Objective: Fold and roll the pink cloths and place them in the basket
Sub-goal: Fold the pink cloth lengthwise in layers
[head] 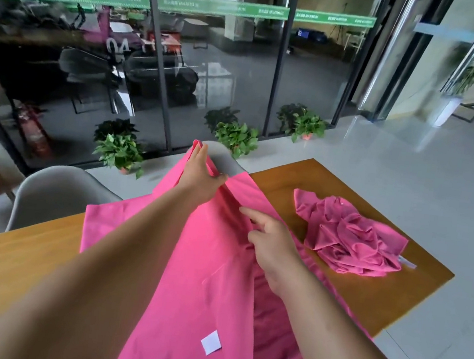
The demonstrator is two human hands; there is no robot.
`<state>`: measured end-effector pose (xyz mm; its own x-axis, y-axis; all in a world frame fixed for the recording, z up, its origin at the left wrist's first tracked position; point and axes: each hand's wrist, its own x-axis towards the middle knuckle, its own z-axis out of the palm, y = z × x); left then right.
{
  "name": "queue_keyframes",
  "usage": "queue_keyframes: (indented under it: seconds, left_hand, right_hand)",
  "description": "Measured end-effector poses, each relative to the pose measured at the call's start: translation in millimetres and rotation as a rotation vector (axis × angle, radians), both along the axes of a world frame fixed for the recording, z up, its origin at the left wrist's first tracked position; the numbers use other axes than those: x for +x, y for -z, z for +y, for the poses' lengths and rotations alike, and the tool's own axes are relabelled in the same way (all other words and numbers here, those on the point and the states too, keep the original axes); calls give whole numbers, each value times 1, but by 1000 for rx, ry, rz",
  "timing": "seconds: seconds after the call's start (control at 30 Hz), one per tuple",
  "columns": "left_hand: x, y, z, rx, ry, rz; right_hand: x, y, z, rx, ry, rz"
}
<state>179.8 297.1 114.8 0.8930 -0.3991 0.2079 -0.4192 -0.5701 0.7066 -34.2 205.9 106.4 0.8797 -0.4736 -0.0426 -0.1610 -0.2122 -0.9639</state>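
A large bright pink cloth (207,265) with a white label lies spread over the wooden table (365,287) in front of me. My left hand (203,175) grips its far edge and lifts that corner above the table's back edge. My right hand (270,240) rests on the cloth's middle with the forefinger stretched out and the other fingers loosely bent. A darker pink layer shows under my right forearm. A second pink cloth (351,238) lies crumpled on the table's right side. No basket is in view.
Two grey chairs (54,195) stand behind the table's far edge, one partly hidden by the lifted cloth. Potted plants (120,147) line the floor along a glass wall. Pale tiled floor lies to the right of the table.
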Motion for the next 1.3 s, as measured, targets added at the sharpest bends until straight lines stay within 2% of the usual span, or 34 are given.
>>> queue_keyframes:
  seconds: [0.2,0.53,0.8,0.87,1.1,1.3]
  left_hand:
    - [4,25,-68,54,-7,32]
    - [10,78,-199,128,-50,146]
    - [23,158,-288,337,-38,171]
    - [28,183,-298,402,-29,207]
    - [40,253,-323,611,-6,344]
    - [37,275,-328,720,5,307]
  right_hand:
    - [3,26,-60,241,13,18]
    - [13,92,-171,797,73,99]
    - [25,161,-252,946,151,184]
    - [28,181,-264,912,140,237]
    - [32,234,-290,504,115,377]
    - [27,253,-293,118,232,387]
